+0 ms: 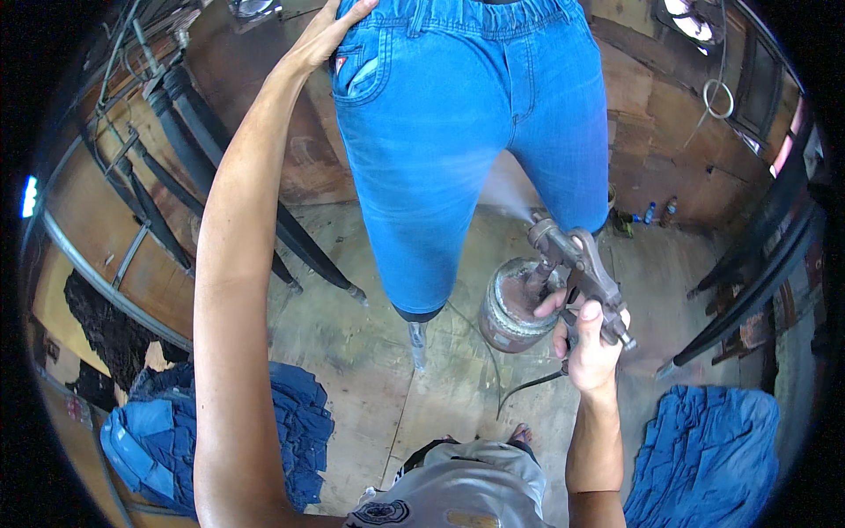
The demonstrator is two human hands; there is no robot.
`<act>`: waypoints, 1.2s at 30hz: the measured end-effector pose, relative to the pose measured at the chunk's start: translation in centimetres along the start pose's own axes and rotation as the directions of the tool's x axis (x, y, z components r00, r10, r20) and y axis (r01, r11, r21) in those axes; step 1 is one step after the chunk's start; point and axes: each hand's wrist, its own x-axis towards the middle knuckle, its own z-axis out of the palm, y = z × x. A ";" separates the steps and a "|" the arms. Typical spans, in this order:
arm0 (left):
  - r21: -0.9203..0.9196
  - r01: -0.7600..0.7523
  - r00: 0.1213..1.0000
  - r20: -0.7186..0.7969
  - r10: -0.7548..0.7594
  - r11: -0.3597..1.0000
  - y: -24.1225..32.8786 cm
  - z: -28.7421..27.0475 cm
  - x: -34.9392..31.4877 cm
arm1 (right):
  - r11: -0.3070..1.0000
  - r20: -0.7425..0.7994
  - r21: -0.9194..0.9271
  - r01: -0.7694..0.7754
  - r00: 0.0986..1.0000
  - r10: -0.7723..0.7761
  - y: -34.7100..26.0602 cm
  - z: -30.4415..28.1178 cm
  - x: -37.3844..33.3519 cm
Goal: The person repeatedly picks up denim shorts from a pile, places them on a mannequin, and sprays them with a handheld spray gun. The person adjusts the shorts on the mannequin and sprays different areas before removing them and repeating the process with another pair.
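Jeans [422,158]: where do they sit relative to the hands?

Upright in front of the person, fitted over a dark form [418,315]. The waistband is beside the left hand [327,37]; the leg on the right is just beyond the right hand [591,343].

State of the left hand?

Touching the waistband at its left side, above the front pocket. The upper edge crops the view, so whether the fingers close on the cloth cannot be told.

State of the right hand?

Closed around a spray gun [576,255], well below the left hand. The nozzle points up and left, near the jeans but apart from them. Mist [509,195] leaves it toward the legs.

Adjacent items?

A round container [510,308] below the gun; a hose [532,383] near the gun's handle; blue garment piles at lower left [299,422] and lower right [704,449].
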 end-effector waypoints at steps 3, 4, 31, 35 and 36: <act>-0.002 -0.018 0.997 -0.075 0.018 1.000 0.6 1.4 -0.9 | 0.973 -0.019 0.014 -0.229 0.973 0.229 1.2 0.6 -1.9; -0.008 0.019 0.995 -0.095 -0.019 1.000 1.3 1.7 -1.3 | 0.958 -0.005 -0.029 -0.287 0.958 0.287 2.0 0.8 -2.6; -0.461 -0.377 0.898 -0.396 0.195 0.803 17.8 2.1 -12.4 | 0.659 -0.016 -0.559 -0.503 0.802 0.598 -0.8 -4.8 -9.4; -0.448 -0.805 0.583 -0.720 0.375 0.390 23.3 -2.6 -23.6 | 0.626 -0.037 -0.599 -0.499 0.799 0.600 -0.1 -4.7 -11.1; -0.438 -0.829 0.555 -0.715 0.425 0.348 24.7 -3.5 -25.9 | 0.663 -0.038 -0.564 -0.493 0.817 0.575 -0.1 -4.5 -11.1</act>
